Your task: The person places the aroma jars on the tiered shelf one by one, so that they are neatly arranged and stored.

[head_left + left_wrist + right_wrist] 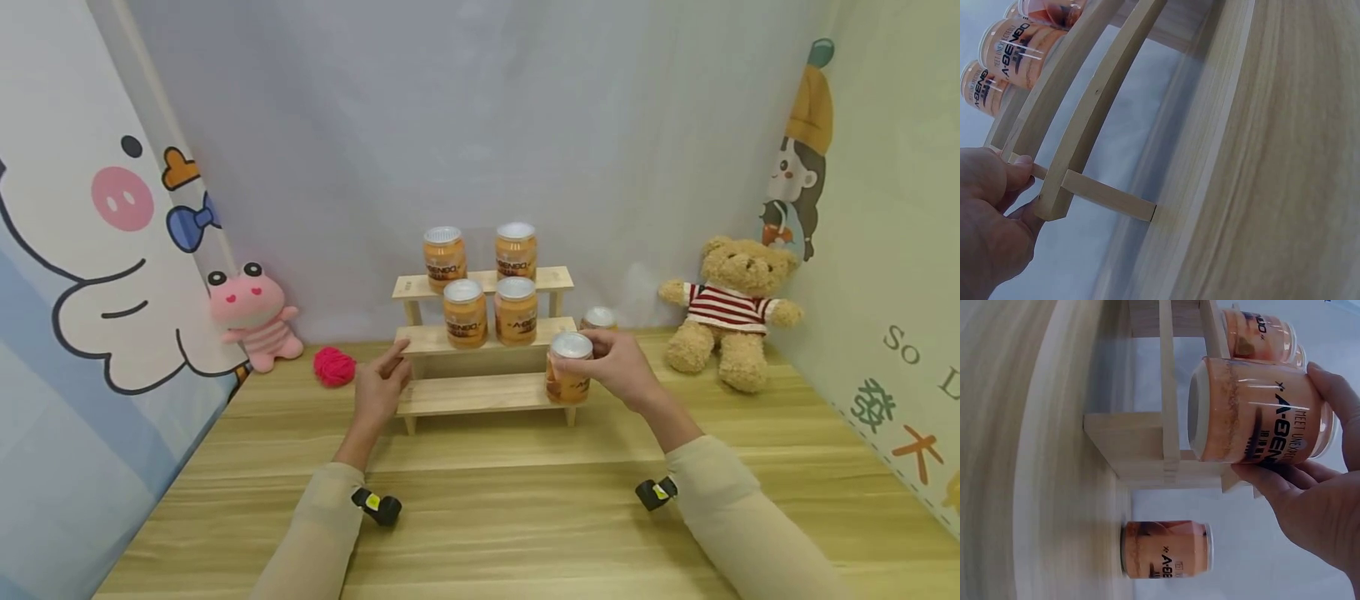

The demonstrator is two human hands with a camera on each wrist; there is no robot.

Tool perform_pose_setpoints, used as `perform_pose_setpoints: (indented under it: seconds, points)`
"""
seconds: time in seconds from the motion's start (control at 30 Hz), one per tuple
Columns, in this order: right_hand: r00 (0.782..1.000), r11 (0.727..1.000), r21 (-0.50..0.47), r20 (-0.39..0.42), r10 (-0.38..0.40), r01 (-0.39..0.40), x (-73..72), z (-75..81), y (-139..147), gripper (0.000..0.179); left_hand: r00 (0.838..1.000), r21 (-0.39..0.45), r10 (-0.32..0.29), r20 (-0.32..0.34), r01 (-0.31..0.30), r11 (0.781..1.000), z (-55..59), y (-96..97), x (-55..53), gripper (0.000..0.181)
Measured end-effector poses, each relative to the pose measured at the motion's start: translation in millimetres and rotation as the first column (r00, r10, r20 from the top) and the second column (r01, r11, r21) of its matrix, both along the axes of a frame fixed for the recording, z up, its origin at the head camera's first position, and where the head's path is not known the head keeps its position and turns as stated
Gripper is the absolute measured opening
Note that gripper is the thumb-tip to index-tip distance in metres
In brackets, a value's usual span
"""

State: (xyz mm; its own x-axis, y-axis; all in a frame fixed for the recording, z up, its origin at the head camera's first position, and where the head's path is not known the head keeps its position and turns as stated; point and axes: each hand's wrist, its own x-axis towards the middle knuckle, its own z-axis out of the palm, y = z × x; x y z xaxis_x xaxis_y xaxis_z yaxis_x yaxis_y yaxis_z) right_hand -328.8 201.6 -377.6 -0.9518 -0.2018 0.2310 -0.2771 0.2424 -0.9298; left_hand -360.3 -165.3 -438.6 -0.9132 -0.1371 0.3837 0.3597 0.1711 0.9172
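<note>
My right hand (618, 368) grips an orange can (567, 392) with a silver lid, thumb and fingers around its sides. It is upright over the right end of the bottom step of a wooden three-step shelf (472, 395); in the right wrist view the can's base (1197, 415) shows close over that step. My left hand (381, 390) holds the shelf's left end, its fingers at the side frame and step ends in the left wrist view. Two matching cans (465, 321) stand on the middle step and two more cans (444, 258) on the top step.
Another orange can (1166, 550) stands on the table just right of the shelf, partly hidden by my right hand in the head view. A teddy bear (731, 308) sits at right. A pink plush frog (255, 317) and a ball of red yarn (333, 367) are at left.
</note>
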Motion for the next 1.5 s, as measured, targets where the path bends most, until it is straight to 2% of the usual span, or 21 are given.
perform_pose_setpoints:
  seconds: [0.2,0.37,0.57,0.67,0.73,0.97,1.23,1.5]
  points:
    - [1.0,1.0,0.005,0.019,0.017,-0.017,-0.9,-8.7,-18.5,0.062,1.0,-0.013,0.003,-0.003,-0.003,1.0,-2.1,2.0,0.7,0.038]
    - [1.0,1.0,0.014,-0.002,0.013,-0.013,-1.4,-9.0,-35.7,0.064,1.0,-0.008,0.018,0.012,-0.018,1.0,-2.2,1.8,-2.0,0.038]
    - [1.0,1.0,0.02,-0.018,0.025,-0.025,-2.1,-10.5,-52.4,0.059,1.0,-0.013,0.014,-0.024,-0.014,1.0,-2.7,-0.1,-3.5,0.038]
    - [1.0,0.999,0.034,-0.014,0.026,-0.026,-1.9,-11.6,-60.1,0.058,1.0,-0.014,0.008,-0.018,-0.008,1.0,-1.7,-0.6,-2.3,0.038]
    - [0.999,0.999,0.04,-0.018,0.038,-0.037,-2.3,-11.8,-65.4,0.056,1.0,-0.009,-0.001,-0.008,0.001,1.0,0.9,-0.6,0.2,0.039]
    - [0.998,0.997,0.06,-0.01,0.054,-0.054,-5.1,-12.0,-82.8,0.059,0.999,-0.028,-0.036,0.014,0.037,0.999,22.5,3.6,18.2,0.038]
    - [0.999,0.997,0.065,-0.001,0.039,-0.039,-8.7,-13.2,-96.5,0.07,1.0,-0.002,-0.007,0.001,0.007,1.0,1.6,-1.3,-0.4,0.039]
    - [0.999,0.997,0.049,0.016,0.051,-0.052,-10.9,-15.4,-102.3,0.074,1.0,-0.01,0.009,-0.012,-0.009,1.0,-0.6,-0.3,-2.0,0.039]
